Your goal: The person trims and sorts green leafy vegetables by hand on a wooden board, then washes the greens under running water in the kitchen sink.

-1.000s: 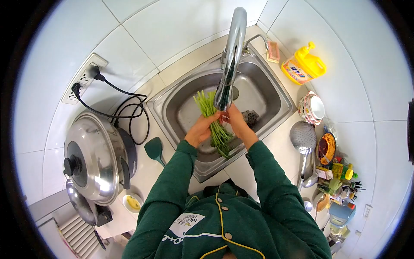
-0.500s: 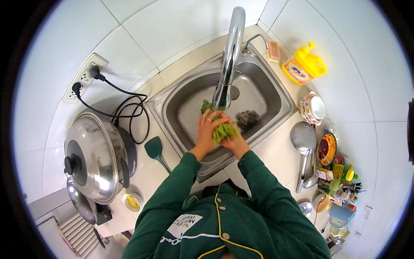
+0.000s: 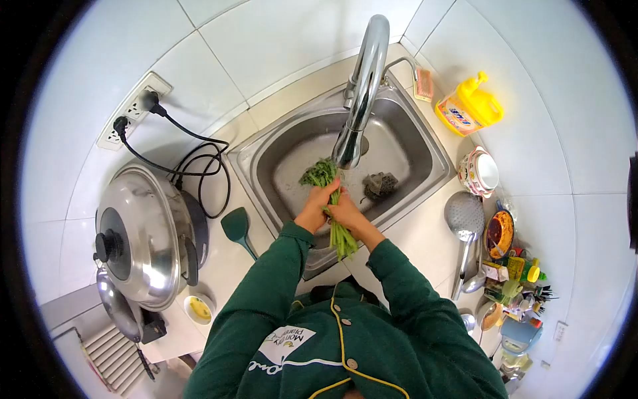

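A bunch of leafy green vegetables [image 3: 320, 174] is held over the near part of the metal sink [image 3: 272, 149], its leaves toward the faucet and its pale stems toward my body. My left hand [image 3: 318, 207] closes round the bunch from the left, and my right hand [image 3: 347, 214] grips the stems from the right. Just beyond the hands is the spout of the chrome faucet [image 3: 359, 113]. A dark, crumpled, cloth-like thing [image 3: 380, 186] lies in the sink, to the right of the greens.
Left of the sink are a green spatula [image 3: 236, 226], a large lidded steel pot [image 3: 143, 236] and a small bowl [image 3: 199, 309]. At right stand a yellow detergent bottle [image 3: 468, 106], stacked bowls [image 3: 480, 171], a skimmer [image 3: 464, 216] and several seasoning containers. Black cords [image 3: 199, 166] run from a wall socket.
The bunch has turned from lying bundled between both hands to stretching lengthwise, stems now pointing toward my body. Both hands have shifted their hold on it.
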A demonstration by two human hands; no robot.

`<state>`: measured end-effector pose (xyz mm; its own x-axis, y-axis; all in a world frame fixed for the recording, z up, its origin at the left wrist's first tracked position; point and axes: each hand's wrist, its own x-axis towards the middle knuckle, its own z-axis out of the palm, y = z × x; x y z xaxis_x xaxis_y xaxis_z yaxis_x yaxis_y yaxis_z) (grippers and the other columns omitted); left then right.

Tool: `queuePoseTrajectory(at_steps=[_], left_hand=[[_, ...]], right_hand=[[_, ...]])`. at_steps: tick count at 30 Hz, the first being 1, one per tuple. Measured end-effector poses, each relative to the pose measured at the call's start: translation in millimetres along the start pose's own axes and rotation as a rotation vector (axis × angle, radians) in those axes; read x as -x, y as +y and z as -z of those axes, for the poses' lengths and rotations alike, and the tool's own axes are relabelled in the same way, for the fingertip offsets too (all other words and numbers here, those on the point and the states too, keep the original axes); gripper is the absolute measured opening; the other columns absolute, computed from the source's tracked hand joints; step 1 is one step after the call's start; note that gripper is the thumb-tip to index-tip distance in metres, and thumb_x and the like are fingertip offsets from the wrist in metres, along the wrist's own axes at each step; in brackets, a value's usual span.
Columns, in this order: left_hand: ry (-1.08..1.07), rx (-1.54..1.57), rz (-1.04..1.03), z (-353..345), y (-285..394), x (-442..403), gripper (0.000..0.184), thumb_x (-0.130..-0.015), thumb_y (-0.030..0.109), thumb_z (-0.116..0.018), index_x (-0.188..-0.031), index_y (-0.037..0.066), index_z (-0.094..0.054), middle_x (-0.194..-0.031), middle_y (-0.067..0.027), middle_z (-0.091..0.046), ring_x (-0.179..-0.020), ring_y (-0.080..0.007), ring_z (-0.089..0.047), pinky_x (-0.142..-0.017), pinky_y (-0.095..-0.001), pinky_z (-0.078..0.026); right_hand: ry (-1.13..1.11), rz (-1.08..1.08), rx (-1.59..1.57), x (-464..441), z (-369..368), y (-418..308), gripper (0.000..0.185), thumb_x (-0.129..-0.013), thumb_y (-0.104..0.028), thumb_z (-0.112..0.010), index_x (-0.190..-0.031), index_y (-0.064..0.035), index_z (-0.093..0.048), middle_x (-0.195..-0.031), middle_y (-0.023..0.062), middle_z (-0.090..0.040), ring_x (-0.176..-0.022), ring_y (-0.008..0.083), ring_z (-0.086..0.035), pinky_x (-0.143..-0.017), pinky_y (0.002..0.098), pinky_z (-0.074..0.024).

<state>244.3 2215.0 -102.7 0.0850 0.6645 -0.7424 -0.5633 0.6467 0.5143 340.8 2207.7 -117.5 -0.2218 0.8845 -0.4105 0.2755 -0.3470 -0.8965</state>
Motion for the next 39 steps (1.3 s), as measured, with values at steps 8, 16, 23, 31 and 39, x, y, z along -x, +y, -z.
queuePoseTrajectory(at_steps=[8,16,23,31,39], left_hand=[[-0.220,0.360,-0.098,-9.4,7.8,13.5,0.046,-0.087,0.042,-0.044,-0.105,0.000,-0.052,-0.097,-0.0104,-0.059,-0.085,-0.0196,-0.057,-0.075,-0.0329,-0.047],[-0.135,-0.003,-0.170,-14.9,7.5,22.1,0.050,-0.089,0.046,-0.036,-0.108,0.003,-0.052,-0.101,-0.0079,-0.057,-0.084,-0.0157,-0.054,-0.076,-0.0308,-0.045],[-0.126,-0.070,-0.152,-13.1,1.0,9.5,0.038,-0.085,0.035,-0.050,-0.103,0.002,-0.051,-0.098,-0.0104,-0.056,-0.080,-0.0180,-0.057,-0.064,-0.0291,-0.048],[-0.052,0.449,0.011,15.5,8.3,-35.4,0.030,-0.077,0.004,-0.058,-0.104,-0.005,-0.048,-0.093,-0.0166,-0.057,-0.079,-0.0262,-0.058,-0.069,-0.0370,-0.052],[-0.008,0.539,-0.214,41.6,7.1,-65.1,0.041,-0.082,-0.001,-0.047,-0.121,0.001,-0.036,-0.099,-0.0155,-0.057,-0.085,-0.0237,-0.057,-0.070,-0.0354,-0.049]], right_hand=[[-0.322,-0.297,-0.330,19.9,48.0,-44.3,0.031,-0.075,-0.021,-0.064,-0.097,-0.0034,-0.052,-0.075,0.0025,-0.054,-0.057,0.0105,-0.052,-0.048,0.0233,-0.0417],[-0.364,-0.211,-0.371,14.1,41.9,-38.4,0.037,-0.072,-0.008,-0.060,-0.105,-0.0024,-0.046,-0.084,0.0052,-0.055,-0.066,0.0129,-0.054,-0.056,0.0263,-0.0475],[-0.358,-0.203,-0.224,4.3,33.8,-14.5,0.049,-0.069,-0.006,-0.056,-0.114,0.0004,-0.038,-0.088,0.0084,-0.055,-0.073,0.0189,-0.055,-0.063,0.0305,-0.0460],[-0.313,0.110,0.641,50.1,59.9,-36.0,0.039,-0.069,-0.012,-0.055,-0.102,0.0002,-0.039,-0.071,0.0204,-0.056,-0.060,0.0301,-0.059,-0.053,0.0385,-0.0461],[-0.434,-0.065,0.517,77.9,108.7,-81.5,0.036,-0.071,-0.013,-0.054,-0.101,0.0004,-0.039,-0.067,0.0216,-0.055,-0.055,0.0326,-0.058,-0.051,0.0394,-0.0462]])
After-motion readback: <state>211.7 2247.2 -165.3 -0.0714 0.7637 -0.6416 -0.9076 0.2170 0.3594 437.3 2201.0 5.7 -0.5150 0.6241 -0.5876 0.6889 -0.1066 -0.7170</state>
